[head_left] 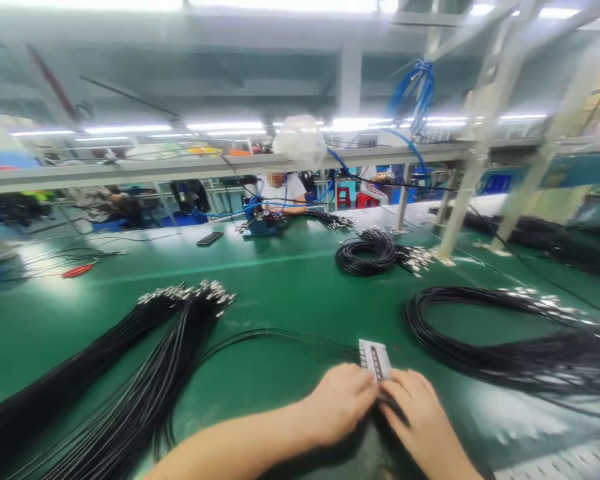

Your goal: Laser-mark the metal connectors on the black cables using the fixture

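A small white slotted block with a dark row of slots down its middle lies on the green table in front of me. Thin black cables run from the left bundle to its left side. My left hand is closed, fingertips at the block's lower edge; what it pinches is hidden. My right hand is closed too, its index finger touching the block's lower right corner and its thumb below. Something dark shows between its fingers, too blurred to name. The two hands' fingertips meet.
Black cable bundles with silvery ends lie at left. Coiled cables and a larger cable loop lie at right. Farther back are a phone, a blue bench device and a seated person. White posts hold a shelf.
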### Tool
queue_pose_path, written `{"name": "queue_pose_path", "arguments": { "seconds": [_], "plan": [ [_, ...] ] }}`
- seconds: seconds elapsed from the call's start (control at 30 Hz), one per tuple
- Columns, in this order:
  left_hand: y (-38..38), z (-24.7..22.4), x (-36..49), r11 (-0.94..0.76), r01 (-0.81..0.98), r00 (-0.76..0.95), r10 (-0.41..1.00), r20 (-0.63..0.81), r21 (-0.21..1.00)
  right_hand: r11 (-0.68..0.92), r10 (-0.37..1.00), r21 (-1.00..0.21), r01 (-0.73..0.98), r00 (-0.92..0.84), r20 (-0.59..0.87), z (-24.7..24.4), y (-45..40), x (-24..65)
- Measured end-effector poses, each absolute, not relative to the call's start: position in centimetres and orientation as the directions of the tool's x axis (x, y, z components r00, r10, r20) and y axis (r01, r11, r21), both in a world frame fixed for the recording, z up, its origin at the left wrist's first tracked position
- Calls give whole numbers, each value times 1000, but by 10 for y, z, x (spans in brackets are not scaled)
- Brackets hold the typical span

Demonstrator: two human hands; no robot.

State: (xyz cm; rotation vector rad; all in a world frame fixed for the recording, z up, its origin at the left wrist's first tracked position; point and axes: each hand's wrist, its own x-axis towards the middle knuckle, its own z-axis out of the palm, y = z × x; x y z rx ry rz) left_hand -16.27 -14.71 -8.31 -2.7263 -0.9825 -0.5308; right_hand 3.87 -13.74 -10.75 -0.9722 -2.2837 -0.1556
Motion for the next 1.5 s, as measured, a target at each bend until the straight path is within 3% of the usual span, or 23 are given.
{"name": "queue_pose_path", "arguments": {
  "seconds": [0.17,0.27,0.4,0.5,0.57,0.63,0.87,1.1,1.23,1.37,1.5],
  "plan": [
    [-156,-113,-160,-774,626,730,540,419,-92,775,460,53,630,-619,637,-129,-130,38],
    [-154,-118,-156,-775,617,739,514,436,-132,797,428,77,599,-650,627,-127,-130,40],
    [-151,-122,-153,-749,637,728,509,459,-180,767,524,-61,638,-569,634,-102,-122,39],
    [-153,-119,-155,-744,649,723,538,433,-158,686,638,-278,673,-372,674,-70,-96,29],
    [-157,-113,-157,-746,653,723,563,401,-129,618,735,-442,650,-280,617,-53,-69,16],
    [-160,-107,-160,-748,655,721,578,383,-105,561,781,-530,635,-195,593,-47,-39,1],
    [-163,-100,-162,-744,669,687,616,386,-4,336,932,-563,755,-182,312,-101,9,-25],
    [-165,-90,-164,-720,685,637,666,388,112,443,891,-541,715,-420,174,-91,-43,19],
    [-145,-74,-178,-602,764,554,797,240,232,513,820,-481,711,-571,31,-83,-74,41],
    [-118,-61,-196,-398,907,406,913,-30,138,499,782,-359,789,-588,-207,-78,-83,38],
    [-99,-52,-199,-381,921,388,887,-250,79,463,789,-299,834,-542,-290,-68,-83,28]
  ]
}}
